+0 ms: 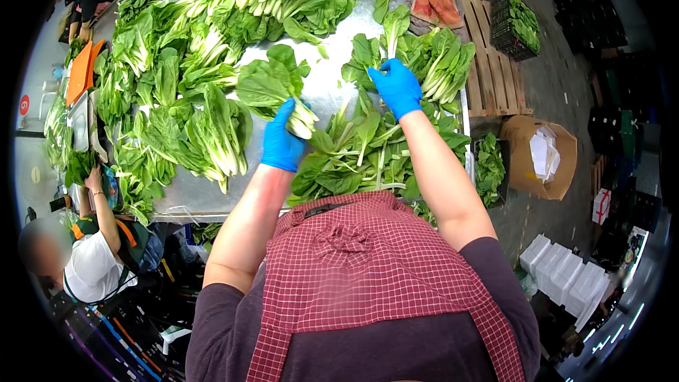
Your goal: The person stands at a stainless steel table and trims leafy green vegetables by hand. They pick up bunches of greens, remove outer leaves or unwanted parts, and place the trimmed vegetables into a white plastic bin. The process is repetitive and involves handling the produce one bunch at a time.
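Note:
In my blue-gloved left hand (284,138) is a small bunch of leafy greens (276,82), its pale stem ends pointing down to the right. My right hand (397,87), also gloved in blue, has its fingers closed at the pale stalk of a single leafy green (393,32), whose leaf points away from me. Beneath and around my right forearm lies a loose heap of greens (350,170) along the near edge of the metal table (329,95). A neater pile of greens (443,66) sits just right of my right hand.
Many bunched greens (212,116) cover the table's left and far parts. Red-and-white cloth (437,0) lies at the far right corner. Beyond the right edge are a wooden pallet (493,74), a black crate (512,26) and a cardboard box (541,156). A co-worker (101,260) handles greens at left.

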Demonstrator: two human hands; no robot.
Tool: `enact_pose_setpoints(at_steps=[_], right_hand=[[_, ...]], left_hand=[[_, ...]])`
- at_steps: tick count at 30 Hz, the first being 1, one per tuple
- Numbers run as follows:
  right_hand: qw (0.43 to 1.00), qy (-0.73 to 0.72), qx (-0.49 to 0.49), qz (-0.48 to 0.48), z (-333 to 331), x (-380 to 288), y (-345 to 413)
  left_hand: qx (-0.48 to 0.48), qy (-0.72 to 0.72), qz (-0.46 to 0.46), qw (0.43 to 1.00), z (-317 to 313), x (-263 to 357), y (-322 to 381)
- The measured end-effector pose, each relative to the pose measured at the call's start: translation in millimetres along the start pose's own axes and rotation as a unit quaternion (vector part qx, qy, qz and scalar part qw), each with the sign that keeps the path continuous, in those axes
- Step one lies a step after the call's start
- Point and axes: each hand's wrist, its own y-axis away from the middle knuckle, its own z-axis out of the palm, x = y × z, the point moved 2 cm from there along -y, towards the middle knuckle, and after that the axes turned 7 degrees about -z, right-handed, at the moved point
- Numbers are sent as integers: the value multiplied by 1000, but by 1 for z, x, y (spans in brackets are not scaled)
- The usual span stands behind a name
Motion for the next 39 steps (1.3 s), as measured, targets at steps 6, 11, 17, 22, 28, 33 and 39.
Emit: enact_pose_setpoints(at_steps=[6,11,17,22,28,33,39], right_hand=[[973,-227,42,-22,26,52,-22],[874,-476,-49,83,-4,23,30],[812,-571,-106,62,-11,6,73],[872,-481,-77,51,-8,-24,99],[897,-439,-6,-54,11,-37,115],[915,-400,-21,-55,14,-44,117],[952,-288,-61,-79,20,-42,120]], left_hand=[[-1,46,-19,999,-8,-17,-8],[-17,49,-24,998,-8,-19,-9],[-34,27,-35,998,10,-32,-10],[-33,12,-57,998,17,-50,-6],[-54,-12,-82,995,19,-61,5],[-68,-28,-92,993,26,-59,19],[-53,-133,-52,988,30,-56,24]])
